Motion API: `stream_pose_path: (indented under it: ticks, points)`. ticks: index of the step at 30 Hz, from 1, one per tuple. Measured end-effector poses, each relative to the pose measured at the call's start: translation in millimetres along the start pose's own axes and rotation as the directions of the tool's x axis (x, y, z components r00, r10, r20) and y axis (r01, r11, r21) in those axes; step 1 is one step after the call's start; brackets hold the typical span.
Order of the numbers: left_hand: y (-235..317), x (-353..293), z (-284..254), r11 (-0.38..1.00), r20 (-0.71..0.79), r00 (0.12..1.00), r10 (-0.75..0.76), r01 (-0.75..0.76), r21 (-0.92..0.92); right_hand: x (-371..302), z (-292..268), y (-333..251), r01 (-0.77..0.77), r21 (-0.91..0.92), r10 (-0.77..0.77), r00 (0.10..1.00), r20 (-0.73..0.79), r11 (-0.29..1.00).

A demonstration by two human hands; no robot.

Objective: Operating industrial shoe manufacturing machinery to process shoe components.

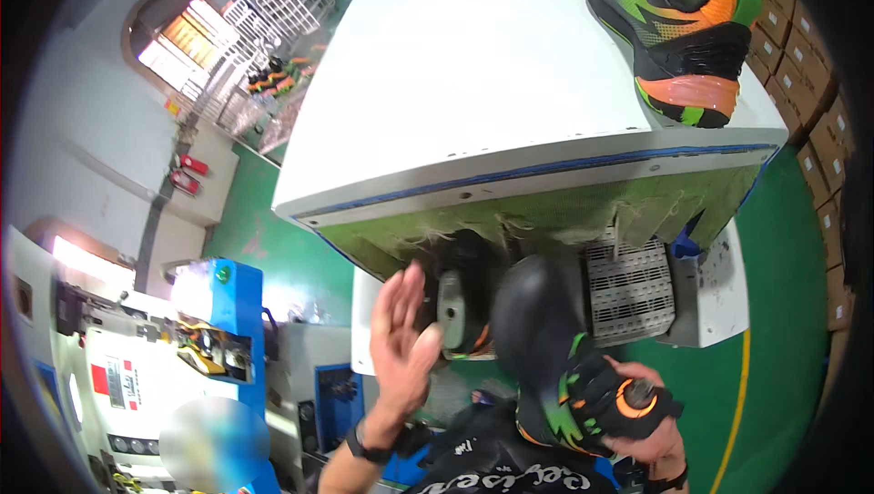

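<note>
My right hand (651, 439) grips a black sneaker (537, 339) with green and orange marks near its collar; its toe points up toward the machine opening. My left hand (401, 335) is raised with fingers stretched out, holding nothing. Close beside it, another dark shoe with a grey-green shoe last (452, 303) in it stands in the opening under the machine's front edge. On top of the white machine housing (455, 57), at the far right, rests a black, green and orange sneaker (669, 34) with a last inside.
A frayed green curtain (555, 230) hangs over the opening, and a perforated metal conveyor (630, 289) lies beneath its right part. Blue-and-white equipment (237, 298) stands at left, with fire extinguishers (187, 175) by the wall. Cardboard boxes (801, 75) are stacked at right.
</note>
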State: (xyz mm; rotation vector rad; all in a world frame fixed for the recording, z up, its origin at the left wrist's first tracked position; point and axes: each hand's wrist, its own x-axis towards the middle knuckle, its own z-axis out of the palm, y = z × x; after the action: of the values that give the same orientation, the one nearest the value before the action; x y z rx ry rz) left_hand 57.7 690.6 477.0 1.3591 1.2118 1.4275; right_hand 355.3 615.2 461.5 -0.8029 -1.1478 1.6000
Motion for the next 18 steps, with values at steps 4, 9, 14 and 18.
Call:
stream_pose_path:
  ticks: [4,9,14,18]
  points:
    - [48,-42,-37,0.863,0.206,0.954,-0.217,0.286,-0.417,40,43,-5,0.325,-0.227,-0.101,0.747,0.657,0.918]
    - [63,-119,-125,0.874,-0.058,0.995,-0.077,0.039,-0.484,55,131,26,0.517,-0.197,-0.075,0.459,0.885,0.833]
    - [81,-215,-189,0.788,-0.257,0.953,-0.162,-0.032,-0.614,57,224,32,0.567,-0.165,0.041,0.225,0.974,0.807]
    - [92,-274,-224,0.703,-0.354,0.92,-0.167,-0.141,-0.697,51,280,42,0.703,-0.116,0.112,0.051,0.992,0.701]
